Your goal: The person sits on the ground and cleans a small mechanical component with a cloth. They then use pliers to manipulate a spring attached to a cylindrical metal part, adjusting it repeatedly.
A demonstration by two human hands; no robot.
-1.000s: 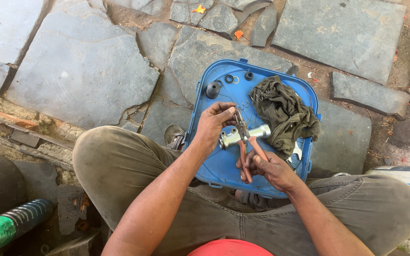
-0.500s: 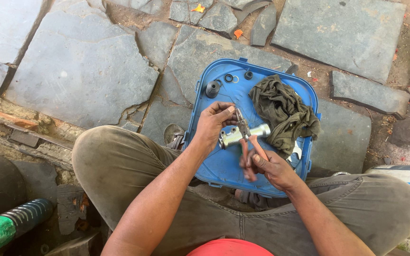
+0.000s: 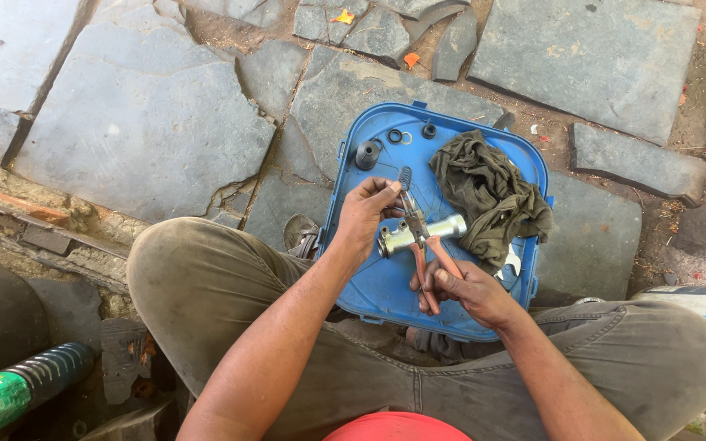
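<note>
While the left hand (image 3: 365,214) grips its near end, a short metal cylinder (image 3: 418,233) lies crosswise over the middle of a blue plastic lid (image 3: 369,286) that serves as a tray between the person's knees. The fingers of that hand are curled around the cylinder's left end, thumb on top. Pliers (image 3: 420,245) with red-brown handles cross the cylinder, their nose pointing away from the person towards a small dark spring (image 3: 405,177); whether the nose grips the spring cannot be told. The right hand (image 3: 467,287) is clenched around the plier handles, fingers wrapped over both of them.

Against the pictures from a second and half a second ago, hands, cylinder and pliers sit in nearly the same spot; the left hand shows only a slight shift in its fingers, and the pliers keep the same slant.

On the lid, beyond the hands: a black rubber cap (image 3: 367,154) near the far left corner, a few small rings (image 3: 395,135) and a dark round piece (image 3: 428,130) along the far edge, all apart from one another. A crumpled olive-green rag (image 3: 488,192) fills the right half of the lid, just beside the cylinder's right end.

The lid rests on grey stone paving (image 3: 140,122). At the lower left lies a coil spring (image 3: 51,367) with a green part at its end, well apart from the lid.
</note>
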